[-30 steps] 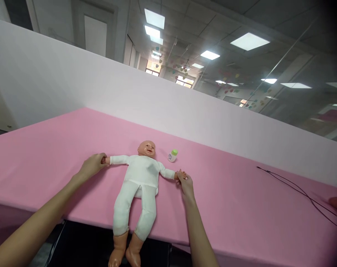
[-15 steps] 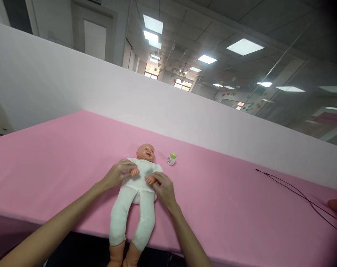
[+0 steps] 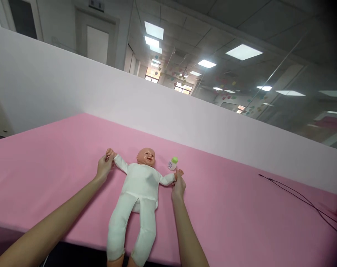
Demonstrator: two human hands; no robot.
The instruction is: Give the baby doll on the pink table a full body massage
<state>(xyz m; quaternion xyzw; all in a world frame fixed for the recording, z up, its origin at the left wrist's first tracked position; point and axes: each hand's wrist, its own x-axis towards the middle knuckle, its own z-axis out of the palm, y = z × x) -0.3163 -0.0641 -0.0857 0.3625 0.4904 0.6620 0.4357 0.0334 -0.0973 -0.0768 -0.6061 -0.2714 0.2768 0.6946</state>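
A bald baby doll (image 3: 140,181) in white cloth lies on its back on the pink table, its head towards the wall and its feet at the near edge. Its arms are spread out to both sides. My left hand (image 3: 104,167) is closed on the doll's hand at the left. On the right, my right hand (image 3: 179,186) grips the doll's other wrist, with the small doll fingers showing above it. A small white bottle with a green cap (image 3: 172,163) lies tilted just beyond my right hand.
The pink table (image 3: 226,200) meets a white wall panel (image 3: 157,107) at the back. A thin black cable (image 3: 298,194) runs across the right side. An orange object is partly visible at the right edge.
Both my hands have moved apart, drawing the doll's arms from over its chest out to the sides. The view has shifted slightly.
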